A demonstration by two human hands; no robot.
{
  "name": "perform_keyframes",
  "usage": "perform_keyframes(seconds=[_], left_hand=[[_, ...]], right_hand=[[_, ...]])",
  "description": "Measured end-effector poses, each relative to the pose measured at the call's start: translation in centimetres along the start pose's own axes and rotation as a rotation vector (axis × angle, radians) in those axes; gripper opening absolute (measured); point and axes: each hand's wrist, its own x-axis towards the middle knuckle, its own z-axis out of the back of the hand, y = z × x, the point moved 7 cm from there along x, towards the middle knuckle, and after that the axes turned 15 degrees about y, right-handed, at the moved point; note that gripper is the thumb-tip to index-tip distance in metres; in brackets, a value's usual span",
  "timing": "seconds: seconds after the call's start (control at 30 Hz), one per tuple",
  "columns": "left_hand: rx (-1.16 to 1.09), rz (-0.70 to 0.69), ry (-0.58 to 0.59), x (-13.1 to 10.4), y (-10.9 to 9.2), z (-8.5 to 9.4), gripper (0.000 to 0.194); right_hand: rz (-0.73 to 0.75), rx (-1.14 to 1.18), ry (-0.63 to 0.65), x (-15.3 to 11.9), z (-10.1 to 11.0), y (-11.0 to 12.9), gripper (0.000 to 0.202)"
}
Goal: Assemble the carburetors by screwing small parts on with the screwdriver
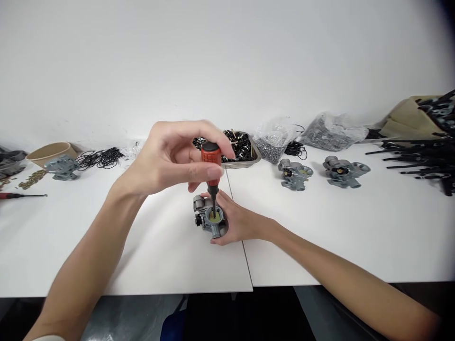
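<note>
Grey-metal, knobbly carburetor (pixel 207 223), likely rigid, is best gripped round its side, as by the right hand (pixel 239 220) behind the white surface (pixel 159 255)'s front edge; a red-handled screwdriver (pixel 210 155) is pinched upright in the left hand (pixel 174 158)'s fingers.

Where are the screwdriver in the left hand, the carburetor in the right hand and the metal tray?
Screwdriver (pixel 211 156): head view, on its red handle.
Carburetor (pixel 215 230): head view, on the short neck below its round opening.
Metal tray (pixel 242 165): head view, on its front wall.
</note>
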Motion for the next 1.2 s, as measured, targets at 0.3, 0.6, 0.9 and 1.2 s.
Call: perform_keyframes(seconds=[0.3,0.6,0.9,1.2], left_hand=[[0.011,-0.067,-0.047,-0.46,-0.3,0.81,0.042],[-0.003,-0.019,0.006,0.07,-0.05,0.49,0.02],[-0.024,-0.06,-0.012,-0.1,-0.19,0.02,0.029],[-0.064,-0.041,0.045,-0.04,0.11,0.33,0.016]], right_hand=[[0.021,0.027,-0.017,-0.04,0.23,0.45,0.101],[-0.003,0.001,-0.007,0.01,0.13,0.2,0.104],[0.002,0.007,0.005,-0.08,0.23,0.51,0.101],[-0.011,0.002,0.003,-0.02,0.09,0.16,0.103]])
